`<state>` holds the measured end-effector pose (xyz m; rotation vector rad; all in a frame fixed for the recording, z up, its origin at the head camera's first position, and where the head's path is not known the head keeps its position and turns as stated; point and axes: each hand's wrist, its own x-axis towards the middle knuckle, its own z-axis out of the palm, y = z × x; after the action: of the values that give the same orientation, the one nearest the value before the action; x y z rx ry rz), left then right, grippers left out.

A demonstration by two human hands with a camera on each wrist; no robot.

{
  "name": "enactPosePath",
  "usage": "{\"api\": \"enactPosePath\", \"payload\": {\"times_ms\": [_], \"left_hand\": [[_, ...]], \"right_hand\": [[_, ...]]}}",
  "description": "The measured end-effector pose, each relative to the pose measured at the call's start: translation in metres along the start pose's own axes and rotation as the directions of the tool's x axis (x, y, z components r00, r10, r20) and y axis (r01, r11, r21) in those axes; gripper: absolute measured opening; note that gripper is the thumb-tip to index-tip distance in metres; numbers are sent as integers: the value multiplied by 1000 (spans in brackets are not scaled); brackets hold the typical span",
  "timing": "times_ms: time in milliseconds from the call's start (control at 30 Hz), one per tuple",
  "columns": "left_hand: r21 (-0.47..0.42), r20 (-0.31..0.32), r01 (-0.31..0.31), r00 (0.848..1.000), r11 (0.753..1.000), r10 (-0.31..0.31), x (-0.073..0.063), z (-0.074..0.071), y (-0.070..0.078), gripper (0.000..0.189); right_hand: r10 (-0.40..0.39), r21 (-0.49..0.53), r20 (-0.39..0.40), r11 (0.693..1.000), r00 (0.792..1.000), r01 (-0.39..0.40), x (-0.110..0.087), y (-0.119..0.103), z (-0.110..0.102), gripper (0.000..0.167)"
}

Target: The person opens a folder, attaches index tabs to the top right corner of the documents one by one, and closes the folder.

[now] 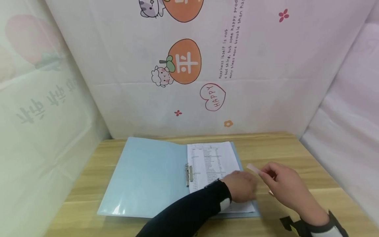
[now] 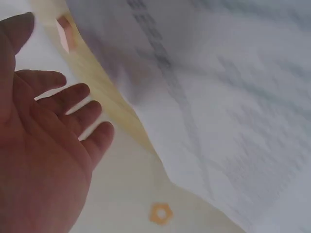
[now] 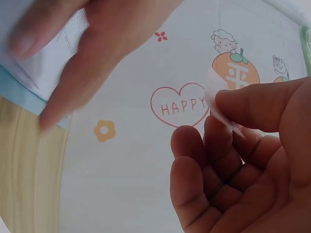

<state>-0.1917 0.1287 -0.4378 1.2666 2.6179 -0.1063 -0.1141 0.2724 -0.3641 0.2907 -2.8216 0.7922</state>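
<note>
A light blue folder [image 1: 148, 177] lies spread on the table, its metal clip [image 1: 188, 175] near the fold. Printed sheets [image 1: 204, 161] rest on its right side. My left hand [image 1: 241, 186] is over the right edge of the sheets, blurred; in the left wrist view its palm [image 2: 48, 141] shows with loose fingers and nothing held. Just right of the folder, my right hand [image 1: 288, 186] pinches a small pale strip [image 1: 253, 168] between thumb and finger. In the right wrist view the strip [image 3: 218, 97] looks thin and translucent; whether it is paper or film I cannot tell.
Below the right hand, a small pinkish piece [image 1: 270, 193] is partly covered; the left wrist view shows a pink block [image 2: 64, 34] by the sheets. A wood-grain table [image 1: 275, 144] lies beneath, with printed white cloth [image 1: 260, 82] hanging behind and at both sides.
</note>
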Motion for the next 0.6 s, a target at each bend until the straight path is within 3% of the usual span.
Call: {"api": "enactPosePath", "payload": {"times_ms": [133, 267, 400, 600], "left_hand": [[75, -53, 137, 990, 988, -133, -14, 4, -41, 46], [49, -57, 280, 959, 959, -277, -27, 11, -77, 51], [8, -43, 322, 946, 947, -321, -41, 14, -99, 52], [3, -21, 311, 950, 950, -311, -57, 21, -113, 57]], "right_hand": [[21, 16, 26, 1000, 999, -22, 1, 3, 2, 14], [35, 28, 51, 999, 998, -36, 3, 6, 3, 14], [64, 84, 93, 994, 994, -72, 5, 9, 5, 12], [91, 93, 107, 991, 990, -101, 10, 12, 10, 9]]}}
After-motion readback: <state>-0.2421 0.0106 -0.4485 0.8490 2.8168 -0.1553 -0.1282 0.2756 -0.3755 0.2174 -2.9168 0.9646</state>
